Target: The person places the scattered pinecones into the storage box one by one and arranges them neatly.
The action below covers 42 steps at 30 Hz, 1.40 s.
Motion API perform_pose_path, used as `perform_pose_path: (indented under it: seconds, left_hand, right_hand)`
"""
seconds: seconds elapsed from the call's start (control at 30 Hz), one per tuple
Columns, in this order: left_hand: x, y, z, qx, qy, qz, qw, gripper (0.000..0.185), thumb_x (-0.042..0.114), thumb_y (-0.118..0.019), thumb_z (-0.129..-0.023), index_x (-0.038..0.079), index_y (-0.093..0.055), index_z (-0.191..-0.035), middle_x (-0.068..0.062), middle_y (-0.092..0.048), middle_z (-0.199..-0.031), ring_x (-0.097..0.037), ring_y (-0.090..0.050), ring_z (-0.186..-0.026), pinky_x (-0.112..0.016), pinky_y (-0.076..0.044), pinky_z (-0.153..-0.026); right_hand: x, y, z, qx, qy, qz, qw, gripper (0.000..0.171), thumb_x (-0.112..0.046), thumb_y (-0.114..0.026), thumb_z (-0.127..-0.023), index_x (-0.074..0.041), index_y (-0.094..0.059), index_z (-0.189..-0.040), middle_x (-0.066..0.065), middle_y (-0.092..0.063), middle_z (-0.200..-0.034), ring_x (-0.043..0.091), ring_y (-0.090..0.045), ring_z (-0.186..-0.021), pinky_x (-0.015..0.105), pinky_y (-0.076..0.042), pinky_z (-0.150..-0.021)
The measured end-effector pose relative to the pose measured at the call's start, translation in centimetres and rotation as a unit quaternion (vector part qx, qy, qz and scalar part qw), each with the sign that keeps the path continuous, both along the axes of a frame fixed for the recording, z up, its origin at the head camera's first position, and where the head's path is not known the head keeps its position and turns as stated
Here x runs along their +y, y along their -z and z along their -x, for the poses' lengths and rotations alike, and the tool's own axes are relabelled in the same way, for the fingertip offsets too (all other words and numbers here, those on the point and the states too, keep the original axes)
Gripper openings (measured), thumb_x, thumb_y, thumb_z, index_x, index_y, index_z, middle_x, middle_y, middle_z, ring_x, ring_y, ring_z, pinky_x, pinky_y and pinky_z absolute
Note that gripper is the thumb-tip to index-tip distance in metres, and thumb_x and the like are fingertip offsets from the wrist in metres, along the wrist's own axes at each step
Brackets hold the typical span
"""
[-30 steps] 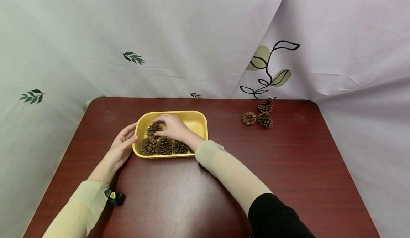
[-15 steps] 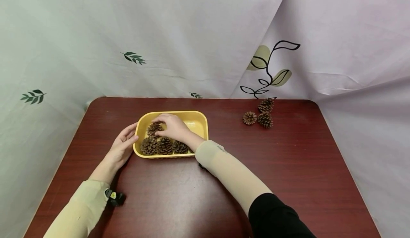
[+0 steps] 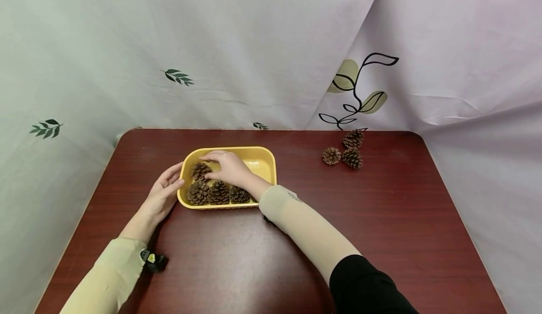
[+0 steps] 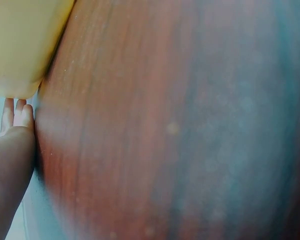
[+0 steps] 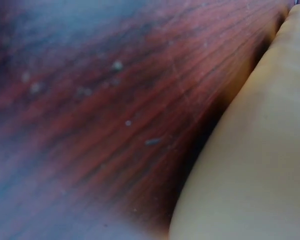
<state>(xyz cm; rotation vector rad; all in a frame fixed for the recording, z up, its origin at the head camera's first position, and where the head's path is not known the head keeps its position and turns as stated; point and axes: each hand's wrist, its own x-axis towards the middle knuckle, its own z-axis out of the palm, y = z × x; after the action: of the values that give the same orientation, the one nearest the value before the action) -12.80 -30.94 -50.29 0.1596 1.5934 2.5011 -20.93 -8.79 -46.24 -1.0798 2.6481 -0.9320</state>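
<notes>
A yellow tray (image 3: pixel 264 156) sits toward the far side of the dark red table, with several brown pine cones inside. Three of them, such as the middle pine cone (image 3: pixel 219 193), line its near wall. My right hand (image 3: pixel 228 168) reaches over the tray, thumb and fingers spread apart beside the far-left pine cone (image 3: pixel 201 172), which lies free of the fingertips. Against the tray's left end, my left hand (image 3: pixel 163 192) rests with extended fingers and its thumb at the rim. The right wrist view shows only tray wall (image 5: pixel 260 150) and table; the right hand is outside it.
Three pine cones (image 3: pixel 331 156) lie grouped at the table's back right. A pale cloth (image 3: pixel 254 46) with leaf prints hangs behind the table (image 3: pixel 381 229). My right forearm crosses the tray's near right corner.
The far-left pine cone has left the right hand's fingers and settled slightly leftward in the tray. Both hands stay nearly in place; the whole head view shifts a little.
</notes>
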Motion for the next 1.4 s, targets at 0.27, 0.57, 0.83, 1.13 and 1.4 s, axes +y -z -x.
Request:
perform_pose_path:
  seconds: [0.27,0.57,0.83,1.13,1.4]
  left_hand:
    - [0.1,0.1,-0.1,0.000,-0.001,0.002,1.0000,0.047,-0.011,-0.037,-0.096,0.005,-0.037,-0.141,0.000,-0.055,-0.130,-0.009,-0.056,-0.114,-0.022,-0.049,-0.090]
    - [0.1,0.2,-0.2,0.001,-0.003,-0.011,0.9999,0.048,-0.012,-0.037,-0.096,0.004,-0.037,-0.141,-0.001,-0.055,-0.130,-0.011,-0.057,-0.113,-0.022,-0.049,-0.090]
    - [0.1,0.3,-0.2,0.001,-0.001,-0.012,0.9999,0.048,-0.013,-0.037,-0.095,0.003,-0.038,-0.141,-0.002,-0.056,-0.129,-0.011,-0.057,-0.112,-0.022,-0.050,-0.089]
    - [0.1,0.1,-0.1,0.002,0.002,-0.007,1.0000,0.048,-0.012,-0.037,-0.096,0.003,-0.037,-0.141,-0.001,-0.056,-0.129,-0.011,-0.058,-0.112,-0.022,-0.050,-0.089]
    - [-0.1,0.2,0.0,-0.003,0.007,-0.015,0.9999,0.049,-0.012,-0.038,-0.096,0.004,-0.037,-0.141,-0.002,-0.055,-0.130,-0.012,-0.058,-0.111,-0.022,-0.051,-0.087]
  right_hand:
    - [0.7,-1.4,0.0,-0.012,-0.004,0.027,1.000,0.049,-0.032,-0.073,-0.083,-0.021,-0.059,-0.128,-0.007,-0.059,-0.127,0.007,-0.054,-0.113,0.016,-0.041,-0.096]
    - [4.3,-4.0,0.3,-0.017,-0.009,0.114,0.993,0.046,-0.026,-0.077,-0.080,-0.016,-0.063,-0.122,-0.004,-0.063,-0.119,0.006,-0.058,-0.107,0.016,-0.043,-0.093]
    - [9.2,-5.3,0.5,0.008,0.007,0.150,0.989,0.044,-0.028,-0.076,-0.079,-0.019,-0.063,-0.121,-0.008,-0.063,-0.121,0.005,-0.055,-0.112,0.021,-0.038,-0.102]
    - [14.9,-5.3,0.7,0.039,0.038,0.213,0.975,0.041,-0.021,-0.077,-0.079,-0.015,-0.065,-0.118,-0.004,-0.065,-0.115,0.009,-0.060,-0.104,0.028,-0.046,-0.095]
    - [18.9,-6.3,0.0,0.018,0.101,0.215,0.971,0.039,-0.006,-0.076,-0.078,-0.003,-0.065,-0.115,0.011,-0.066,-0.113,0.025,-0.061,-0.105,0.039,-0.046,-0.097]
